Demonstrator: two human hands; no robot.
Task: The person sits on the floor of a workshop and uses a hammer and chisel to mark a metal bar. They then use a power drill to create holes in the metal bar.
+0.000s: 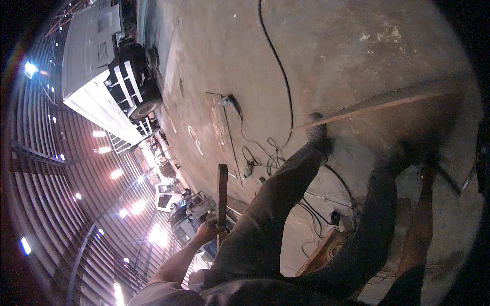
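Note:
My left hand (208, 232) is closed round the lower part of a narrow, dark brown flat bar (222, 196), which stands up past my fist. I cannot tell whether the bar is wood or rusty metal. At the right, my right arm reaches down, and my right hand (430, 166) is in dark shadow beside my shoe (398, 157); its fingers do not show clearly. A thin dark rod (450, 181) slants away from that hand, but whether I grip it is hidden. Just beyond my feet lies a wide brown panel (393, 116) with a pale long edge.
A corded angle grinder (232, 103) lies by a thin rectangular frame (228, 140) on the concrete floor. Tangled cables (275, 148) and a long black hose (278, 56) run near my feet. A brown box-like object (319, 252) sits between my legs. A white truck (104, 97) stands at the left.

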